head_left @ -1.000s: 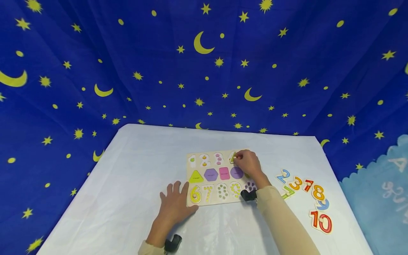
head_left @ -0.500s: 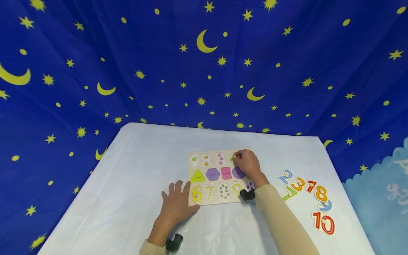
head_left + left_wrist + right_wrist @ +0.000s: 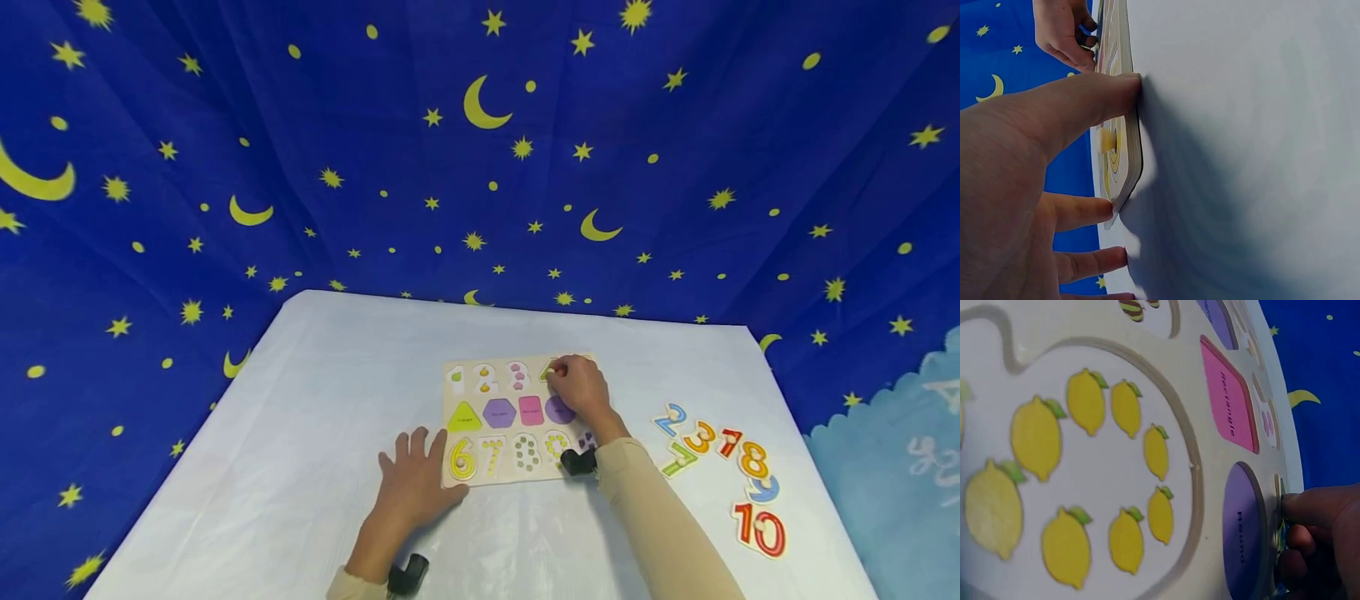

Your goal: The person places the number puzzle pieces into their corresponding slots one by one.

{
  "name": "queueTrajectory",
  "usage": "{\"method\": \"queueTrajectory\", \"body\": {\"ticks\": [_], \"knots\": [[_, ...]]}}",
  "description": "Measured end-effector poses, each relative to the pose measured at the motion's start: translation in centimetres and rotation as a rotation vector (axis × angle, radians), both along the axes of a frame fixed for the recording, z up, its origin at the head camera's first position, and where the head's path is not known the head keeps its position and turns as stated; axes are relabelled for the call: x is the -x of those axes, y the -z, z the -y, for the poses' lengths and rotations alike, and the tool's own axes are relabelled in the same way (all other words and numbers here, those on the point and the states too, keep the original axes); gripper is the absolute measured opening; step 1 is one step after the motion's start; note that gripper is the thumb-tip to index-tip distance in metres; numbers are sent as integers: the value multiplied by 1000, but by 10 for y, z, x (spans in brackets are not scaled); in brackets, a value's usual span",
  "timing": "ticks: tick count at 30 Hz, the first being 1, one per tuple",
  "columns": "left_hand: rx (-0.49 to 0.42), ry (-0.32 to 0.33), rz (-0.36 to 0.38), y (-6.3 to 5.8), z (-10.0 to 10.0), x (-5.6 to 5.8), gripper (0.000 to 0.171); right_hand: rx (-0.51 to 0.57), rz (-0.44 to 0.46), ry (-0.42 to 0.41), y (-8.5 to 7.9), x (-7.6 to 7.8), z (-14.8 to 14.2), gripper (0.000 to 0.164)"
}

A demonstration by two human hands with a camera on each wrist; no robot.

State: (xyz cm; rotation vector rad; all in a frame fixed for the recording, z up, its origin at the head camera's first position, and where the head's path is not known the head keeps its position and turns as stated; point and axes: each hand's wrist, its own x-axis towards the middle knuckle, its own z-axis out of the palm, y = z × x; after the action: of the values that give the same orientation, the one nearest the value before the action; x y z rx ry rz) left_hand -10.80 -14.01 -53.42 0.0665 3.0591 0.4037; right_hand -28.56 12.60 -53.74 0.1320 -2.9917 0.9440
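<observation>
On the table lies a wooden number puzzle board [image 3: 453,400]. My right hand [image 3: 581,387] pinches a green number piece [image 3: 547,372], looking like a 4, at the board's top right slot; the fingers cover much of it. In the right wrist view the fingertips are beyond the purple round shape [image 3: 1242,531]. My left hand [image 3: 412,479] rests at the board's lower left corner, fingers spread, thumb [image 3: 1113,94] against the near edge and a finger touching the left side. Close to it a yellow 6 [image 3: 462,460] sits in its slot, its knob [image 3: 1107,140] standing up.
Right of the board lie several loose number pieces, among them a blue 2 [image 3: 669,419], a green 7 [image 3: 679,458], an orange 8 [image 3: 752,460] and a red 10 [image 3: 744,525]. A blue star-patterned cloth [image 3: 375,167] hangs behind the white table [image 3: 337,367].
My right hand has shifted slightly left over the top right slot, and less of the green piece shows now. The left hand has stayed at the board's corner.
</observation>
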Motion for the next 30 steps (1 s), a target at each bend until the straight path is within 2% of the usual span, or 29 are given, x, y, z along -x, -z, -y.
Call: {"method": "queueTrajectory", "body": {"ticks": [6, 16, 24, 30], "knots": [[-7, -2, 5, 4, 0, -1, 89, -18, 2, 8, 2, -2, 1, 23], [1, 6, -13, -1, 1, -1, 88, -9, 6, 12, -5, -5, 4, 29], [-2, 7, -1, -1, 1, -2, 88, 147, -68, -7, -12, -13, 1, 31], [2, 5, 5, 0, 1, 1, 89, 239, -59, 0, -17, -17, -7, 32]]}}
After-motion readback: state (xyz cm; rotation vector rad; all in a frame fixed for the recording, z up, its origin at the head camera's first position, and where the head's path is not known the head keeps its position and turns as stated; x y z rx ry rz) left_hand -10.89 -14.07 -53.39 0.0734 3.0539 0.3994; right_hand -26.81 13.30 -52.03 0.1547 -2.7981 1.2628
